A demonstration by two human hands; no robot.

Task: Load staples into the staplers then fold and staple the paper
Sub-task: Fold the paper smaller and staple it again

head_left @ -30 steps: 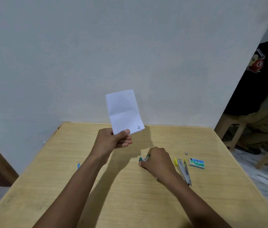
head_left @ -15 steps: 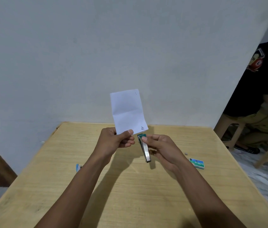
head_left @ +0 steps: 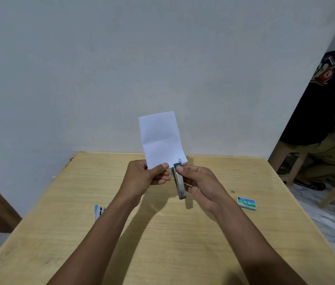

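Both forearms reached up from the lower edge, which cut them off. A blue stapler (head_left: 98, 211) lay on the wooden worktop (head_left: 172, 243), half hidden behind the left arm. The left hand (head_left: 144, 177) pinched the lower edge of the folded paper (head_left: 161, 138), held upright. The right hand (head_left: 201, 186) was clamped on a green stapler (head_left: 179, 183), its nose at the paper's bottom corner; whether it bit the sheet was unclear. A staple box (head_left: 246, 203) lay to the right. Behind stood a grey wall (head_left: 121, 58), and a seated person (head_left: 331, 103) was cut off at the right.

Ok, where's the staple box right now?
In the head view, the staple box lies flat on the table, right of the right hand, near a small staple bit.
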